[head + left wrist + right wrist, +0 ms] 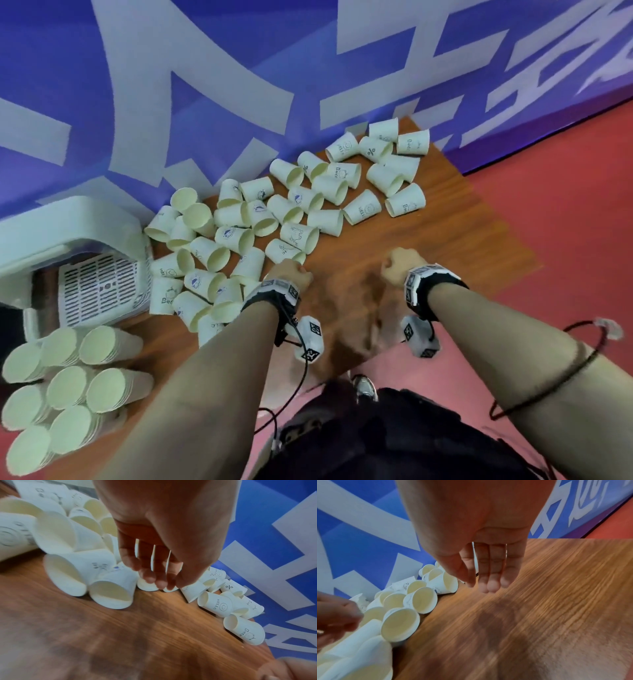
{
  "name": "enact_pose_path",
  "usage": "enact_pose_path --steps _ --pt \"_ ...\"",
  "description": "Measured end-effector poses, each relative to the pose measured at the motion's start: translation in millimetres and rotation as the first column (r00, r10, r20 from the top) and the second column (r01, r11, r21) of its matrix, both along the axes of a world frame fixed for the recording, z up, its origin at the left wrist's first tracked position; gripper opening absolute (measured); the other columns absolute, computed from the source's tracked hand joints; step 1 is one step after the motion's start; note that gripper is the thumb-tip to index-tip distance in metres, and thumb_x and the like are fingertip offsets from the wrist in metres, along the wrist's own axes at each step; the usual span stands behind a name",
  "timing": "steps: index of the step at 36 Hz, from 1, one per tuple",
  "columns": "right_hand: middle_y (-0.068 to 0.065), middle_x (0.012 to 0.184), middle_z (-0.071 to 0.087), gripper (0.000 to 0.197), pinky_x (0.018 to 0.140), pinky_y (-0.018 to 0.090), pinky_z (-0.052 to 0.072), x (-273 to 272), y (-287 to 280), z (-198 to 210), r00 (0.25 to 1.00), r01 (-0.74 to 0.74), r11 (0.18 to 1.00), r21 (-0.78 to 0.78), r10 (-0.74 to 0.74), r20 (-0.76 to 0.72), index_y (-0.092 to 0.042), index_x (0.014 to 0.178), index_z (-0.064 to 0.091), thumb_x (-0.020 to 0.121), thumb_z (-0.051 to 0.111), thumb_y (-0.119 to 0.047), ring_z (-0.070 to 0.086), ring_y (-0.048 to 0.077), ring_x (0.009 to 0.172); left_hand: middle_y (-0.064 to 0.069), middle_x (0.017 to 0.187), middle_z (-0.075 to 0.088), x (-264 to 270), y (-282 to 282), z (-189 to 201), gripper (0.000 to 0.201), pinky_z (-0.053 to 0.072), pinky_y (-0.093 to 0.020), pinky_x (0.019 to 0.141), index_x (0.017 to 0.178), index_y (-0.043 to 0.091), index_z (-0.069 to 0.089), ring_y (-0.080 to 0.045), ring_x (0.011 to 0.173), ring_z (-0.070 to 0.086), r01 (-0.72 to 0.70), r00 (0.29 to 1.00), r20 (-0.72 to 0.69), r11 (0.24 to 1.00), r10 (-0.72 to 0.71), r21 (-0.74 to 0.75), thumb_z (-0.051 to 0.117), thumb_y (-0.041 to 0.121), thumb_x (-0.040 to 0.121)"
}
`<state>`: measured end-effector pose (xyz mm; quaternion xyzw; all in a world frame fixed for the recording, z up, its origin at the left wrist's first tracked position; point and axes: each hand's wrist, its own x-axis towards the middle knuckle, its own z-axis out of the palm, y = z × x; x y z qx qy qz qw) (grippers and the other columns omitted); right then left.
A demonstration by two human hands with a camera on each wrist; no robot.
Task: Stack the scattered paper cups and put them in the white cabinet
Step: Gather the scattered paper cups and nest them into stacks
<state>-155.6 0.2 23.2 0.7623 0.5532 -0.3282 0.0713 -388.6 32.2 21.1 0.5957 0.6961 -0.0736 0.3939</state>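
Nothing is held: the left hand and right hand hover with loosely hanging fingers. The cups are strewn on their sides ahead and leftward on the table, nearer the left hand, axes pointing every way.

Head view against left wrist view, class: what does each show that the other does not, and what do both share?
Only the head view shows the stacked cup columns lying at the table's near left, the white cabinet and the right hand. Only the left wrist view shows the left hand's fingers pointing down, holding nothing. Both show the left hand, scattered paper cups and wooden table.
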Motion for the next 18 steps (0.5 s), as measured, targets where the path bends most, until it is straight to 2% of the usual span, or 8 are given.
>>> enact_pose_path --steps 4,6,8,10,12,14,16,18 --pt "0.011 0.086 0.064 0.022 0.065 0.029 0.048 18 16 1 0.999 0.028 1.000 0.014 -0.028 -0.023 -0.009 0.090 0.066 0.093 0.047 -0.020 0.059 0.028 0.076 -0.002 0.067 0.060 32 34 2 0.020 0.048 -0.028 0.069 0.073 0.016 0.062 -0.024 0.071 0.059 0.038 0.999 0.006 0.998 -0.038 0.056 0.057 0.031 0.086" --pt "0.011 0.086 0.066 0.023 0.064 0.031 0.051 33 25 2 0.999 0.048 0.998 0.030 -0.048 -0.013 -0.008 0.093 0.069 0.091 0.048 -0.019 0.063 0.029 0.078 0.000 0.066 0.055 51 50 1 0.018 0.043 -0.026 0.065 0.078 0.014 0.063 -0.023 0.071 0.055 0.052 0.998 0.017 0.994 -0.054 0.094 0.056 0.028 0.088" --pt "0.015 0.092 0.071 0.026 0.068 0.036 0.057 50 33 4 0.998 0.065 0.997 0.043 -0.065 0.003 -0.005 0.096 0.072 0.088 0.049 -0.016 0.067 0.032 0.085 -0.003 0.074 0.059 70 64 -1 0.020 0.042 -0.026 0.065 0.082 0.013 0.065 -0.023 0.072 0.055 0.078 0.997 0.009 0.991 -0.080 0.112 0.057 0.029 0.089" --pt "0.016 0.096 0.071 0.025 0.069 0.034 0.055 68 39 4 0.994 0.105 0.994 0.041 -0.106 0.007 -0.005 0.098 0.072 0.088 0.051 -0.016 0.064 0.030 0.083 -0.008 0.085 0.066 87 78 -4 0.019 0.043 -0.026 0.067 0.084 0.013 0.066 -0.026 0.077 0.061 0.100 0.995 0.007 0.989 -0.101 0.112 0.058 0.030 0.088" --pt "0.017 0.098 0.069 0.023 0.066 0.030 0.048 90 48 2 0.989 0.148 0.989 0.024 -0.148 0.016 -0.006 0.099 0.070 0.089 0.053 -0.017 0.059 0.028 0.079 -0.013 0.104 0.070 102 91 -6 0.020 0.041 -0.026 0.071 0.097 0.014 0.069 -0.029 0.096 0.065 0.116 0.993 0.012 0.989 -0.118 0.095 0.059 0.030 0.092" --pt "0.015 0.097 0.067 0.019 0.066 0.029 0.046 112 58 -3 0.984 0.174 0.985 0.015 -0.175 0.018 -0.009 0.096 0.068 0.088 0.055 -0.020 0.060 0.028 0.081 -0.013 0.118 0.067 117 103 -8 0.029 0.043 -0.029 0.077 0.115 0.010 0.069 -0.030 0.112 0.062 0.125 0.992 0.015 0.988 -0.127 0.086 0.057 0.029 0.096" --pt "0.012 0.094 0.066 0.017 0.065 0.029 0.047 131 70 -8 0.984 0.176 0.984 0.015 -0.176 0.025 -0.011 0.091 0.067 0.086 0.056 -0.023 0.062 0.030 0.081 -0.013 0.121 0.066 131 113 -8 0.033 0.047 -0.031 0.085 0.120 0.009 0.067 -0.030 0.114 0.061 0.120 0.993 0.002 0.989 -0.121 0.084 0.056 0.028 0.096" --pt "0.012 0.092 0.067 0.018 0.064 0.029 0.049 150 86 -13 0.987 0.155 0.988 0.019 -0.155 0.035 -0.012 0.091 0.069 0.086 0.055 -0.021 0.064 0.030 0.081 -0.012 0.112 0.069 147 124 -9 0.031 0.049 -0.032 0.079 0.111 0.008 0.070 -0.030 0.105 0.065 0.088 0.996 -0.021 0.991 -0.086 0.101 0.058 0.029 0.093"
